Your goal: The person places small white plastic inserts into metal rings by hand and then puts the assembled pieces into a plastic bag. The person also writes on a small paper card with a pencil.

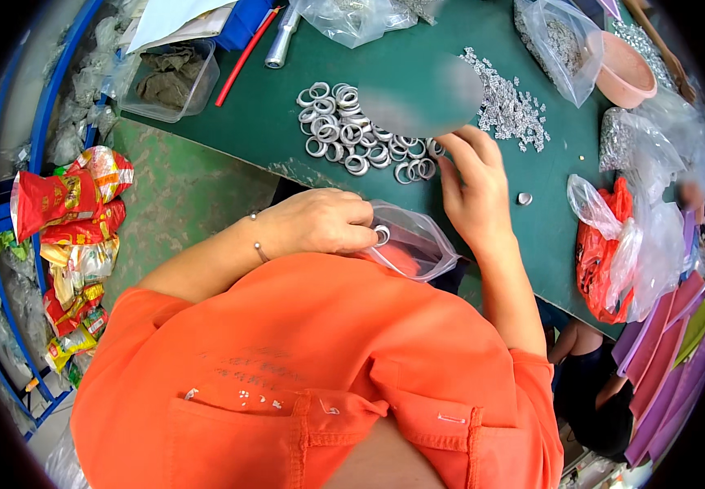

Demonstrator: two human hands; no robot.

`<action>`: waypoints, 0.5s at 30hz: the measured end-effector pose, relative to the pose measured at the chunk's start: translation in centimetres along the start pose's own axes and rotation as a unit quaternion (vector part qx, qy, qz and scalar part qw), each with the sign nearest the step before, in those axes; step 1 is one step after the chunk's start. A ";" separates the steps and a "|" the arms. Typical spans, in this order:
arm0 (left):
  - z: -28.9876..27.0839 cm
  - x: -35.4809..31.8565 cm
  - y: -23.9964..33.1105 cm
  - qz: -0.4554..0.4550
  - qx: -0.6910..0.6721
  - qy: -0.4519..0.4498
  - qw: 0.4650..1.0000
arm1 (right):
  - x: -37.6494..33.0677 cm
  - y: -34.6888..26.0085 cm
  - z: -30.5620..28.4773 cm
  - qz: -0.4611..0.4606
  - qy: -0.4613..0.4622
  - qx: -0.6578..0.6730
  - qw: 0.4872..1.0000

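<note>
My left hand [324, 222] is closed on the rim of a clear plastic bag [430, 236] just above my lap, at the table's near edge. Inside the bag's mouth, by my fingertips, shows a silvery ring [382, 235]. Over the table, my right hand [479, 183] reaches to the right end of a pile of silvery metal rings [340, 126]. Its thumb and forefinger close around one metal ring [436, 148] there. A blurred patch hides the table just beyond my right fingertips.
Small shiny pieces [511, 102] lie scattered beyond my right hand. A pink bowl [625, 72] and a red plastic bag [605, 253] are on the right. At the left stand a clear tub [198, 90], a red stick [246, 57] and a blue rack [35, 106] with wrappers.
</note>
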State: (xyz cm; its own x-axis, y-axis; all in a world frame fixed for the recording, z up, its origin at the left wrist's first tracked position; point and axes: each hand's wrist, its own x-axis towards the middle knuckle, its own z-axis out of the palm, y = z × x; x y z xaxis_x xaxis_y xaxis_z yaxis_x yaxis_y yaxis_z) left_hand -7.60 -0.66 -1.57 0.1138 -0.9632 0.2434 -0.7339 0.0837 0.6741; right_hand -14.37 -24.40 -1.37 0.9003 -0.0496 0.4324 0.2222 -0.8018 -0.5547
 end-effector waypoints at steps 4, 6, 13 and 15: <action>-1.0 -0.2 0.1 -0.020 0.025 0.002 0.999 | 0.3 1.1 0.5 0.066 -0.053 0.034 0.996; -1.6 -0.2 0.0 -0.022 0.028 0.000 0.999 | 0.2 1.9 -0.3 0.144 -0.075 0.040 0.986; -2.6 0.7 -0.5 -0.001 0.027 -0.021 0.999 | 0.1 1.2 0.1 0.146 -0.070 0.010 0.987; -2.6 0.5 -0.2 -0.003 0.022 -0.012 1.000 | -0.2 1.5 0.2 0.170 -0.071 0.036 0.982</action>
State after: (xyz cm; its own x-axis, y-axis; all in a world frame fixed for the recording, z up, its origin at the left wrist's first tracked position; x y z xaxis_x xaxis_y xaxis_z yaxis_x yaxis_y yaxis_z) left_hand -5.64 -0.47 0.26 0.1032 -0.9696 0.2217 -0.7614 0.0664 0.6449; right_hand -14.11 -25.52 -2.40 0.9690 -0.2200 0.1128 -0.0795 -0.7092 -0.7005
